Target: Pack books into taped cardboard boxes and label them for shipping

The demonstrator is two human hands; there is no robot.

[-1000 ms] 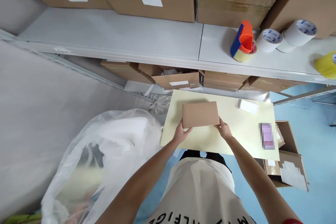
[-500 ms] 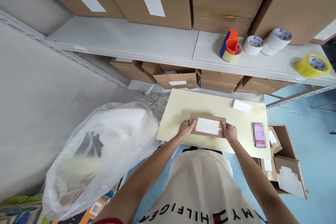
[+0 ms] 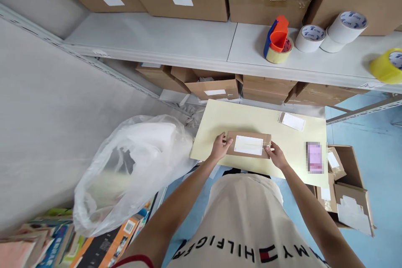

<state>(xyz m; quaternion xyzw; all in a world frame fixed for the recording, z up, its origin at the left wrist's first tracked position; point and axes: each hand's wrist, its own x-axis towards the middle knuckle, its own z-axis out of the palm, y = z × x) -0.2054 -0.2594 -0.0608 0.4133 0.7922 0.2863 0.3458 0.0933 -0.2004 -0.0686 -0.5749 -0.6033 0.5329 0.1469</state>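
Observation:
A flat brown cardboard box (image 3: 231,146) with a white label on its top lies on a small pale yellow table (image 3: 245,117). My left hand (image 3: 220,147) grips the box's left end, fingers curled over the edge. At the right end, my right hand (image 3: 276,154) pinches the box's corner, where a bit of clear tape seems to show.
A white label sheet (image 3: 292,121) and a blurred pink item (image 3: 314,157) lie on the table's right side. A large clear plastic bag (image 3: 132,167) stands at left. An open carton (image 3: 348,192) sits at right. The shelf (image 3: 176,44) holds a tape dispenser (image 3: 278,39), tape rolls (image 3: 329,31) and big cartons.
The box was turned over from plain side to label side up and drawn toward me. My hands stayed at its two ends, then the right hand shifted to the corner.

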